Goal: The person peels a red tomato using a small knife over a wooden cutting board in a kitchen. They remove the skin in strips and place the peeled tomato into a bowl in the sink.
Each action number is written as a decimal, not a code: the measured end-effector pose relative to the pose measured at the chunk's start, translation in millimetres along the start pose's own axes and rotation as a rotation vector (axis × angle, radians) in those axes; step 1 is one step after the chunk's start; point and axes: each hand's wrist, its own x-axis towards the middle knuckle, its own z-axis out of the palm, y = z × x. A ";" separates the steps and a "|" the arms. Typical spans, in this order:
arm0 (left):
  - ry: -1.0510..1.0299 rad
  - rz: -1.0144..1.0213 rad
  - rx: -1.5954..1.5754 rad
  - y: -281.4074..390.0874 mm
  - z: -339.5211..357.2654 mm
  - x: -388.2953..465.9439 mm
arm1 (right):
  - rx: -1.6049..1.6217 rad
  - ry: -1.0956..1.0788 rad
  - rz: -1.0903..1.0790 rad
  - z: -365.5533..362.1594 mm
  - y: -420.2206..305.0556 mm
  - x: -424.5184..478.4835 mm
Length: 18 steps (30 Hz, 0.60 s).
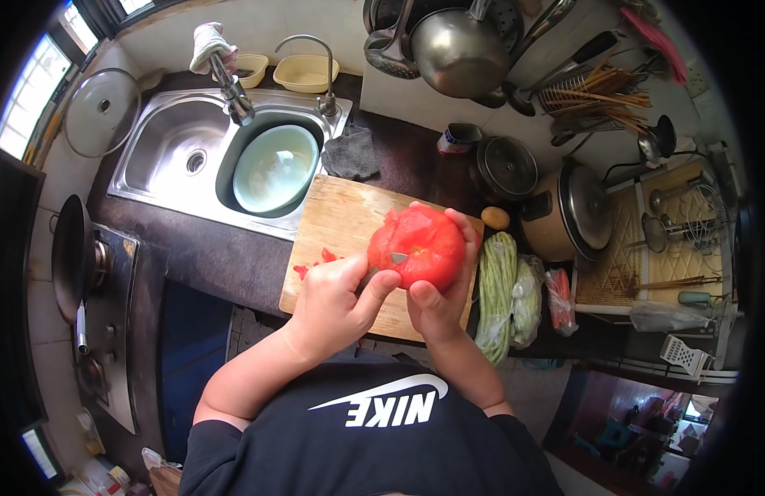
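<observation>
A large, mostly skinned tomato [429, 245] is held above the wooden cutting board [345, 204]. My right hand [444, 304] cups it from the right and below, thumb at its near side. My left hand [336, 291] is closed at the tomato's left side, its thumb at the fruit. A knife blade [398, 257] shows as a small grey patch against the flesh; its handle is hidden in my left fist. Loose flaps of skin hang on the tomato's upper left. Red peel scraps [328, 254] lie on the board beyond my left hand.
Right of the board are a potato [495, 217], long green beans [497, 291], a bagged green vegetable [527, 297] and a wrapped red item [561, 301]. A double sink [171, 142] holds a pale green basin [275, 167]. A grey cloth [351, 154] touches the counter behind; a wok [72, 260] stands left.
</observation>
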 end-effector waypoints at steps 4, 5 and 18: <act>-0.043 0.008 0.112 -3.8 -3.8 6.8 | -0.056 -0.006 -0.023 -1.7 3.4 5.8; -0.041 0.020 0.107 -5.3 -3.3 8.6 | -0.075 -0.006 -0.035 -1.8 4.8 7.2; -0.173 -0.260 -0.308 -10.7 -8.5 23.7 | 0.071 -0.037 -0.018 -3.4 6.8 27.9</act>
